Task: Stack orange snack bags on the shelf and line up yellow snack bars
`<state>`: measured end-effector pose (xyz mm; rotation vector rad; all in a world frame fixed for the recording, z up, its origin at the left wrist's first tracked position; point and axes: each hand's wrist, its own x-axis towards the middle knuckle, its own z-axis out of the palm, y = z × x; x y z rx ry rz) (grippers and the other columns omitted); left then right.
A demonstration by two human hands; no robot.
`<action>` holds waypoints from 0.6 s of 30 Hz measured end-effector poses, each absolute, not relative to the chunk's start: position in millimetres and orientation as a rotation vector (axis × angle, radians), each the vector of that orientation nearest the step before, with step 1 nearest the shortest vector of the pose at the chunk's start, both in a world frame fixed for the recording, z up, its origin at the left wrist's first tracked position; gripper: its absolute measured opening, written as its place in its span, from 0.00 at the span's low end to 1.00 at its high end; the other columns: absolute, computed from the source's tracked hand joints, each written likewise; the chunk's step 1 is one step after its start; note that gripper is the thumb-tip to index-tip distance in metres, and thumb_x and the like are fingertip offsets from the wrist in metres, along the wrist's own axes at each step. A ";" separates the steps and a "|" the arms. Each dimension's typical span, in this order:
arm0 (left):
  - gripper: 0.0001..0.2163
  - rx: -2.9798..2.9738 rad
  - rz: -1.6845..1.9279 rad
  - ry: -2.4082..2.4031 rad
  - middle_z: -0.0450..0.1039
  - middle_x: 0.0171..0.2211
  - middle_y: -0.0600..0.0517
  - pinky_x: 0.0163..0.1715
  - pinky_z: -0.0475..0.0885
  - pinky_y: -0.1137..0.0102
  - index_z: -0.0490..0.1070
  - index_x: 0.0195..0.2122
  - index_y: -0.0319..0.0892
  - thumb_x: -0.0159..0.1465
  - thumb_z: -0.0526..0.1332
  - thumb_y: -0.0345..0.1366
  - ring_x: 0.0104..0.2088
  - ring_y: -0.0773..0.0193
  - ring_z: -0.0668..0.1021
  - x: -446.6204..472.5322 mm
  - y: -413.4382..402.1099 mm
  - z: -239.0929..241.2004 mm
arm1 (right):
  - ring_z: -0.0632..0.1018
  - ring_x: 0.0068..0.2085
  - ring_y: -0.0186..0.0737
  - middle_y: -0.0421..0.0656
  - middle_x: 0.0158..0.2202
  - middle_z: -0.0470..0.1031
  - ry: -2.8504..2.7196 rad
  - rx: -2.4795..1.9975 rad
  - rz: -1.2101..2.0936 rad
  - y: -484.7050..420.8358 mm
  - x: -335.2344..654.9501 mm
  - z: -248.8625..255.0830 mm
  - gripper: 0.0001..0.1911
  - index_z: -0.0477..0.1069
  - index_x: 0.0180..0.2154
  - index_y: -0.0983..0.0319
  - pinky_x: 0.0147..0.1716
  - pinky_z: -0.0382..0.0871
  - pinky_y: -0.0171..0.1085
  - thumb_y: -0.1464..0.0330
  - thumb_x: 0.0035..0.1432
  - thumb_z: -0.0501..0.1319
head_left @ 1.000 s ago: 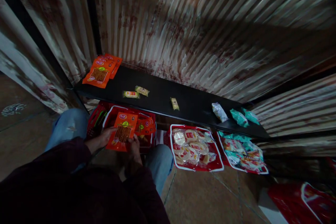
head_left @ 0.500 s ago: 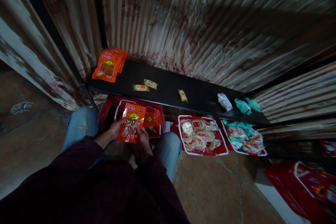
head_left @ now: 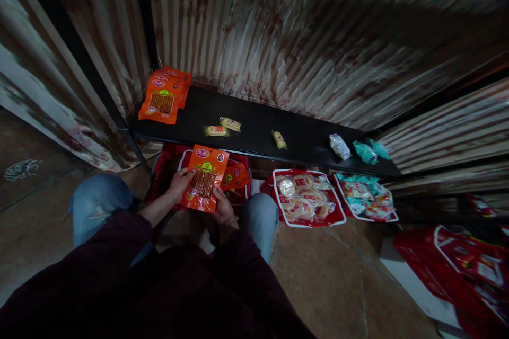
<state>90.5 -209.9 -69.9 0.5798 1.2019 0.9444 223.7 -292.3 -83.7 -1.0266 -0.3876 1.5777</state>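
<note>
An orange snack packet with a clear window showing brown sticks is held between both my hands, over a red basket. My left hand grips its left edge, and my right hand pinches its lower right edge. Behind it, more orange packets lie in the basket. On the left end of the black shelf, similar orange packets lie overlapping.
Small yellow-wrapped snacks lie mid-shelf; a white packet and teal packets lie at its right. Below stand a basket of round wrapped snacks, a basket of teal packets, and a red basket at far right. Curtains hang behind.
The held packet has moved slightly up and right, and its window shows more clearly. My left knee has swung outward to the left. The view has shifted a little.
</note>
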 end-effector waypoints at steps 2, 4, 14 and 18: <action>0.15 0.737 0.927 1.180 0.76 0.30 0.51 0.32 0.71 0.68 0.72 0.33 0.40 0.48 0.66 0.43 0.29 0.62 0.76 94.9 -199.5 -65.7 | 0.77 0.48 0.47 0.46 0.44 0.78 -0.380 -0.994 1.573 -289.9 225.0 -76.0 0.20 0.71 0.43 0.57 0.49 0.70 0.49 0.59 0.47 0.66; 0.16 0.879 0.964 1.158 0.77 0.33 0.50 0.36 0.71 0.67 0.70 0.36 0.40 0.48 0.66 0.43 0.33 0.61 0.77 98.3 -192.7 -64.1 | 0.77 0.48 0.47 0.45 0.45 0.77 -0.374 -0.970 1.564 -287.8 226.4 -69.3 0.19 0.71 0.43 0.57 0.50 0.69 0.49 0.60 0.48 0.65; 0.23 1.185 1.143 1.155 0.67 0.51 0.44 0.57 0.60 0.61 0.63 0.52 0.45 0.54 0.64 0.36 0.53 0.55 0.70 109.5 -193.1 -49.7 | 0.79 0.42 0.47 0.43 0.42 0.79 -0.283 -1.067 1.434 -278.1 222.2 -45.2 0.19 0.73 0.40 0.56 0.44 0.72 0.48 0.60 0.44 0.69; 0.14 1.202 1.234 1.050 0.65 0.52 0.45 0.61 0.53 0.62 0.68 0.46 0.46 0.57 0.61 0.34 0.57 0.55 0.65 110.3 -186.8 -19.7 | 0.79 0.42 0.47 0.44 0.44 0.78 -0.397 -1.090 1.398 -263.1 216.5 -22.3 0.19 0.73 0.41 0.56 0.43 0.73 0.47 0.59 0.44 0.68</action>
